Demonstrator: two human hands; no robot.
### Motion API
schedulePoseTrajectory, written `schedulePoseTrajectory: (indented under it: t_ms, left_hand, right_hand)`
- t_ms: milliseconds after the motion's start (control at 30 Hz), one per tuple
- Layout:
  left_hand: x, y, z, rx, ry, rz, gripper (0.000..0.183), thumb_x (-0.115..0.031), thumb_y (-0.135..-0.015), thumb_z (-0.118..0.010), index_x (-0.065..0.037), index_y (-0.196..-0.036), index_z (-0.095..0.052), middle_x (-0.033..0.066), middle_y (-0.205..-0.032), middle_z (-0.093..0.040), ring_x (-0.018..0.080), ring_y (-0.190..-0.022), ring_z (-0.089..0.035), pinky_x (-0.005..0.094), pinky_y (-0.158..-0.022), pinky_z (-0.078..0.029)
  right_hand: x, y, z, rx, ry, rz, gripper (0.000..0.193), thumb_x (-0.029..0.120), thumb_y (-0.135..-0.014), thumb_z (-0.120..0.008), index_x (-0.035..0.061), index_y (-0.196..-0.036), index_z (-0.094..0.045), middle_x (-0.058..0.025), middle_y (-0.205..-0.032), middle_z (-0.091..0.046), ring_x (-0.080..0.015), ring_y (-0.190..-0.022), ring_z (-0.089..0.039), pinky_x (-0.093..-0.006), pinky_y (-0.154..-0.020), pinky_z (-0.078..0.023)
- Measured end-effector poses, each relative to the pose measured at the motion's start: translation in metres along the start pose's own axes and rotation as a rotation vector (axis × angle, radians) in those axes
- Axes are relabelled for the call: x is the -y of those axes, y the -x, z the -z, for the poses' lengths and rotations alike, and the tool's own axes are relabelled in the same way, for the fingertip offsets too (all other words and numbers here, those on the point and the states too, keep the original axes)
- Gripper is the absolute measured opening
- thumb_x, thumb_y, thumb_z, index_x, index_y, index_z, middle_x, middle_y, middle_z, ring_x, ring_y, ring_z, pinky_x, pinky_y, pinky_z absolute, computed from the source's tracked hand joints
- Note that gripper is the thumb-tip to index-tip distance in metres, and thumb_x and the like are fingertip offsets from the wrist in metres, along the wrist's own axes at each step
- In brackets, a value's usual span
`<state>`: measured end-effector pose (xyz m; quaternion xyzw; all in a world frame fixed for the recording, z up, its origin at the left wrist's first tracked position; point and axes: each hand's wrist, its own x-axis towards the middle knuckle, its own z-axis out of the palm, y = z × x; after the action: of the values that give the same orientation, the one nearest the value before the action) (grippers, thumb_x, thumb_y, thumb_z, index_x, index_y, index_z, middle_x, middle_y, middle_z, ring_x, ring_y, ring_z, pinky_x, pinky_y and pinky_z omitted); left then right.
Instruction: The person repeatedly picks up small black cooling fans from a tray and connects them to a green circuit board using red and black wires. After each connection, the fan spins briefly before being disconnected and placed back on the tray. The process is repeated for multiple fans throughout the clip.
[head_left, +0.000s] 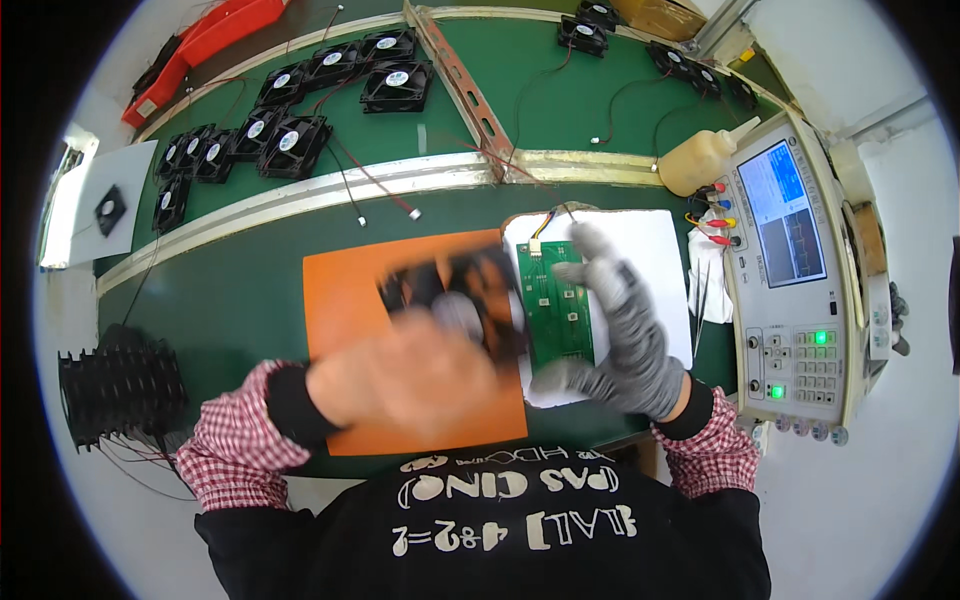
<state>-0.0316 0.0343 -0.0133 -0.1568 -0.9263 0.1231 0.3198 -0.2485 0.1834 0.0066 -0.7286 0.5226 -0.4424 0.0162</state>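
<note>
My left hand (415, 375), bare and smeared by motion, is over the near part of a black cooling fan (490, 285). The fan is blurred too, above an orange sheet (350, 280); whether my fingers grip it is not visible. My right hand (625, 330) wears a grey glove. Its fingers are spread around the right side of a green circuit board (543, 290), with the thumb near the board's lower end, and nothing shows between them. The board lies on a white pad (645, 240), beside the fan. A white connector (536, 247) with coloured wires sits at its far end.
Several black fans (290, 140) with trailing leads stand on the green bench behind a pale rail (400, 180). At left is a fan stack (120, 390). On the right, a bench instrument (790, 260) stands near a squeeze bottle (697, 162) and tweezers (702, 285).
</note>
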Motion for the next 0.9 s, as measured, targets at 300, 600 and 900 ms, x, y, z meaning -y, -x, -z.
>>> schedulePoseTrajectory:
  t_ms: [300, 600, 900]
  left_hand:
    - [0.064, 0.024, 0.063, -0.418, -0.506, 0.793, 0.013, 0.003, -0.076, -0.073, -0.002, -0.073, -0.061, 0.0083, -0.075, -0.055, 0.024, -0.068, -0.052, 0.0331, -0.06, -0.04]
    - [-0.027, 0.0, 0.013, -0.004, 0.418, 0.771, 0.014, -0.009, -0.073, -0.077, -0.003, -0.073, -0.064, 0.0069, -0.068, -0.05, 0.0238, -0.062, -0.053, 0.0354, -0.059, -0.042]
    - [0.034, 0.016, 0.034, 0.262, 0.765, 0.666, 0.1, -0.037, -0.056, -0.089, -0.007, -0.14, -0.045, 0.0162, -0.148, -0.041, 0.0346, -0.137, -0.037, 0.0452, -0.112, -0.029]
  right_hand:
    - [-0.022, 0.009, 0.023, 0.11, 0.627, -0.136, 0.017, 0.009, -0.074, -0.069, 0.0114, -0.09, -0.071, -0.0053, -0.089, -0.058, -0.0265, -0.092, -0.056, -0.0355, -0.071, -0.05]
    - [-0.042, 0.024, 0.005, 0.037, -0.181, -0.578, 0.013, 0.004, -0.08, -0.073, 0.0013, -0.093, -0.071, -0.0083, -0.085, -0.065, -0.0183, -0.08, -0.063, -0.0307, -0.075, -0.051]
    - [-0.044, 0.026, 0.002, 0.069, 0.048, -0.434, 0.014, 0.002, -0.075, -0.076, 0.0029, -0.085, -0.067, -0.0071, -0.08, -0.063, -0.0206, -0.076, -0.063, -0.0321, -0.071, -0.051]
